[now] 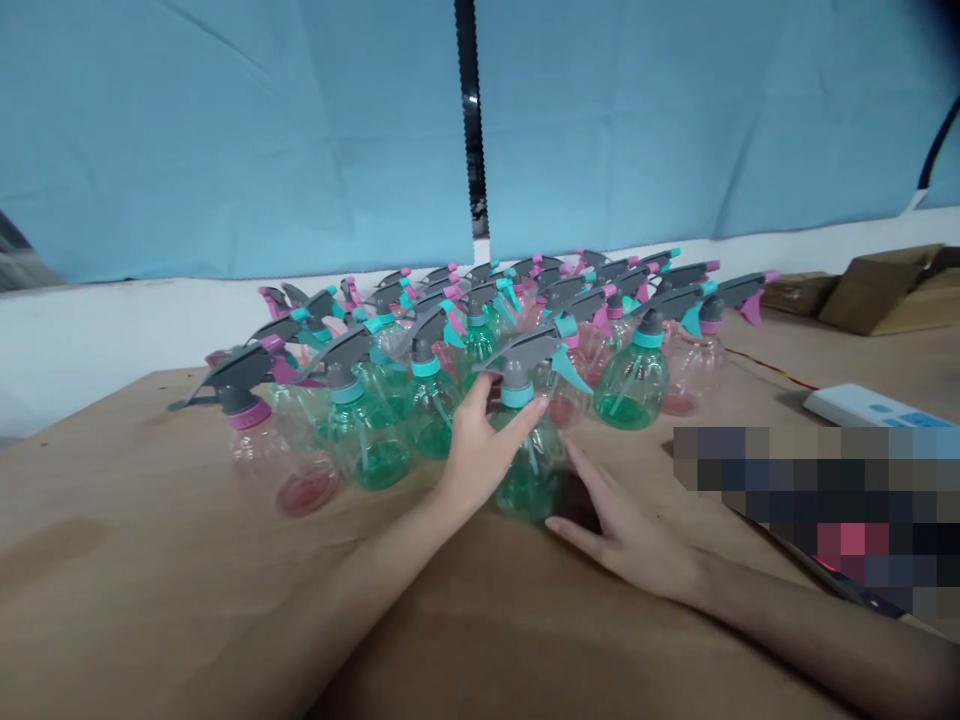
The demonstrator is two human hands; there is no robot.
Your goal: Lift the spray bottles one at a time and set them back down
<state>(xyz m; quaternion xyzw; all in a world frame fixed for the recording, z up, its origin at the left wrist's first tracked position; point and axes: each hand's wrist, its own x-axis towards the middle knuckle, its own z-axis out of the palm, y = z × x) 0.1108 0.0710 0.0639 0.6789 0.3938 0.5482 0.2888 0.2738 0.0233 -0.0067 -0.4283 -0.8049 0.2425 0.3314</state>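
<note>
A clear green spray bottle (531, 485) with a grey head and turquoise collar stands nearest me in the middle. My left hand (486, 435) is wrapped round its upper part, thumb in front just under the collar, other fingers hidden behind. Low at the bottle's right side is my right hand (626, 535), its thumb and fingers apart; whether the fingertips touch the bottle I cannot tell. To the left stand another green spray bottle (369, 440) and a pink spray bottle (281, 465) with a pink collar. On the right is a green spray bottle (631, 385).
Several more pink and green spray bottles crowd behind, toward the wall with blue sheeting (300, 140). At right are cardboard boxes (881, 290), a white device (874, 405) with a thin wire, and a pixelated object (832, 500) on the wooden table (112, 600).
</note>
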